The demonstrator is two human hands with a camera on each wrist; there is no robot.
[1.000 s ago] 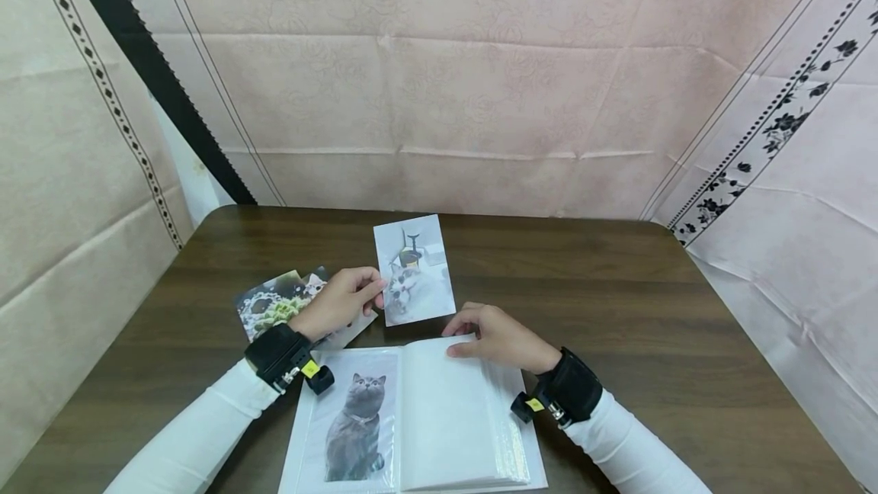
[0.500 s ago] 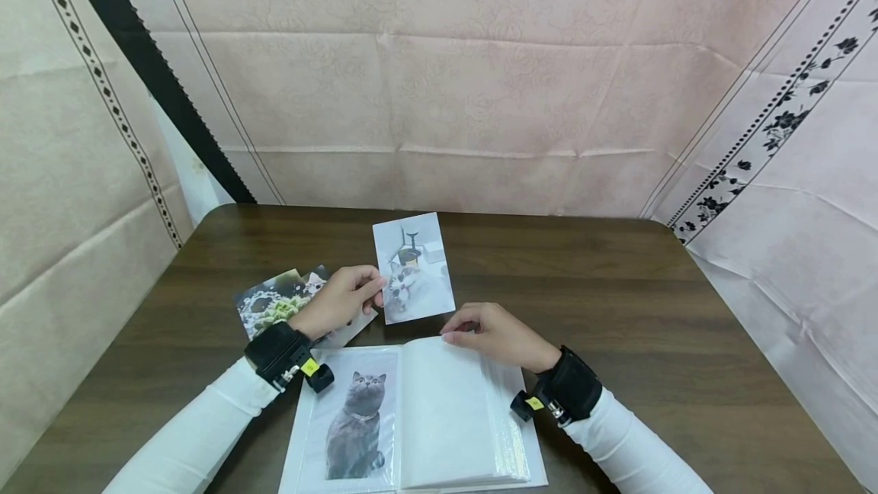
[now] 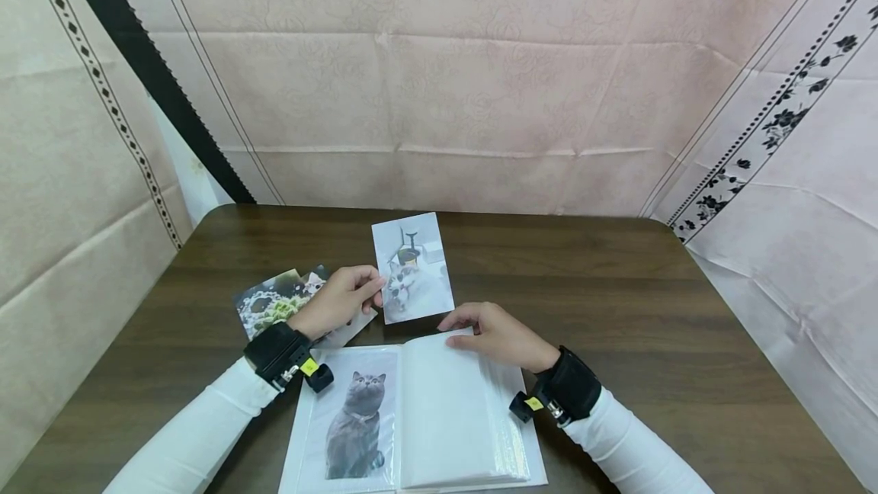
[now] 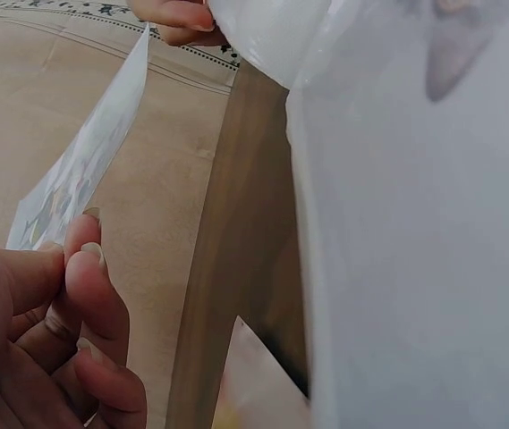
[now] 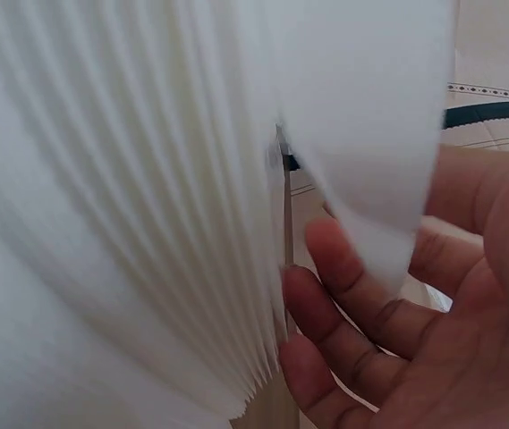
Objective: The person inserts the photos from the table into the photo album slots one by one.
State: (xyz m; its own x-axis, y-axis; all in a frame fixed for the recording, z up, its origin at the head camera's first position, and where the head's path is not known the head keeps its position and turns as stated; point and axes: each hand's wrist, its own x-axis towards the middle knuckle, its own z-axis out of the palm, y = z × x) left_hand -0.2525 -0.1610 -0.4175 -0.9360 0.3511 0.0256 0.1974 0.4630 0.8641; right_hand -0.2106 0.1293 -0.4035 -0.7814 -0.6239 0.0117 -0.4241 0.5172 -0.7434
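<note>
My left hand (image 3: 343, 296) pinches the lower left edge of a photo print (image 3: 414, 269), a pale picture of a cat with a glass-like shape above it. The print is held up off the table, behind the album. An open photo album (image 3: 298, 433) lies in front of me. Its left pocket shows a grey cat photo (image 3: 358, 425). My right hand (image 3: 497, 334) pinches the top edge of the album's white right page (image 3: 446, 410). In the right wrist view that page's corner (image 5: 375, 214) stands lifted from the fanned sleeves (image 5: 147, 206), with fingers behind it.
Several loose photo prints (image 3: 270, 303) overlap on the brown wooden table (image 3: 583, 273), partly under my left hand. Patterned cloth (image 3: 439, 97) hangs behind the table and on both sides.
The photo print and my left hand stay nearly still. My right fingers shift slightly at the page's top edge, and the page edge rises a little.
</note>
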